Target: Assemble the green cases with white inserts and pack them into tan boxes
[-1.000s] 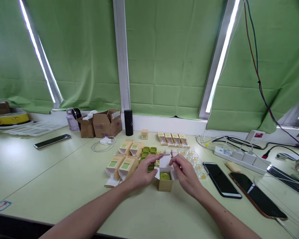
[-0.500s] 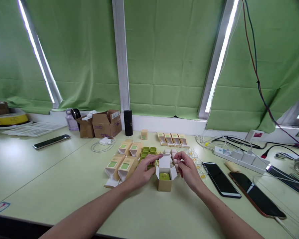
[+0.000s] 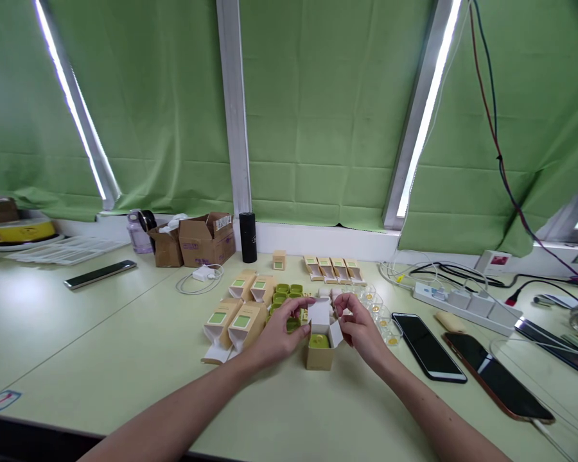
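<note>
A small tan cardboard box (image 3: 319, 359) stands upright on the table in front of me, its white-lined lid raised at the back. Inside it sits a green square-topped container (image 3: 320, 341). My left hand (image 3: 283, 330) is closed at the box's left side, its thumb on the left flap and index finger by the lid's edge. At the right, my right hand (image 3: 359, 327) has its fingers bent and closed by the lid and right flap; its exact fingertip contact is hard to see. Behind the hands are green containers (image 3: 282, 289), partly hidden.
Several open tan boxes (image 3: 245, 319) lie to the left, with more open boxes (image 3: 336, 269) at the back. Clear plastic cups (image 3: 376, 308) stand right of my hands. Phones (image 3: 428, 346) and a power strip (image 3: 467, 305) lie farther right; a black bottle (image 3: 248, 237) stands behind.
My left thumb has come right onto the box's left flap, which is now folded or covered. My right fingers have moved slightly left, closer to the raised lid.
</note>
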`<move>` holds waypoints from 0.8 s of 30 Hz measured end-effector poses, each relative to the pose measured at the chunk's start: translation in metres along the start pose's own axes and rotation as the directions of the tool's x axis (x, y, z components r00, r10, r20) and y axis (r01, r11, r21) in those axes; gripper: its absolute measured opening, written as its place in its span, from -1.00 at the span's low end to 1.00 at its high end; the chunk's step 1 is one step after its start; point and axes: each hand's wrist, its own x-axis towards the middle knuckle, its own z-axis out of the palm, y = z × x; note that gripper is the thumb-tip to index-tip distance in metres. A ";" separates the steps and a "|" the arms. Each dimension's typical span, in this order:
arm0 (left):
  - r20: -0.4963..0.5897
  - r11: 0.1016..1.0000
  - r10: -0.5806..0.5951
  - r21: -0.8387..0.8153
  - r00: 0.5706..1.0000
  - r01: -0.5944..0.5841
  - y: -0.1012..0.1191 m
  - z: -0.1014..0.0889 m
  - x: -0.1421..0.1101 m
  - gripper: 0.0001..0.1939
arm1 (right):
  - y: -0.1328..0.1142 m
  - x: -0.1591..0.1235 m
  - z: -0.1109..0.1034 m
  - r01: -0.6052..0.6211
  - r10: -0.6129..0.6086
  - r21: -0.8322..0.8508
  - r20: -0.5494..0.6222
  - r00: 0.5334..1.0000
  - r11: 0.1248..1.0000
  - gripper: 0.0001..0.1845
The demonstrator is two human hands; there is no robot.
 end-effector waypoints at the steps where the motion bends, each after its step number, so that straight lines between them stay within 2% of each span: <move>1: -0.002 1.000 -0.013 -0.008 1.000 0.013 0.000 0.001 0.000 -0.49 | -0.001 0.000 0.001 0.001 -0.001 0.011 0.004 1.000 1.000 -0.58; 7: -0.044 0.995 -0.057 -0.080 0.997 0.054 -0.002 0.009 0.003 -0.54 | -0.006 -0.005 0.006 0.020 -0.020 0.021 0.004 1.000 1.000 -0.56; 18: -0.085 0.993 -0.017 -0.118 0.996 0.007 -0.007 0.020 0.007 -0.57 | -0.004 -0.009 0.011 0.018 -0.014 -0.101 0.037 0.999 0.995 -0.66; 24: -0.089 0.995 -0.001 -0.098 0.996 -0.008 -0.006 0.020 0.005 -0.56 | 0.002 -0.009 0.014 0.026 -0.023 -0.158 0.022 0.999 0.987 -0.56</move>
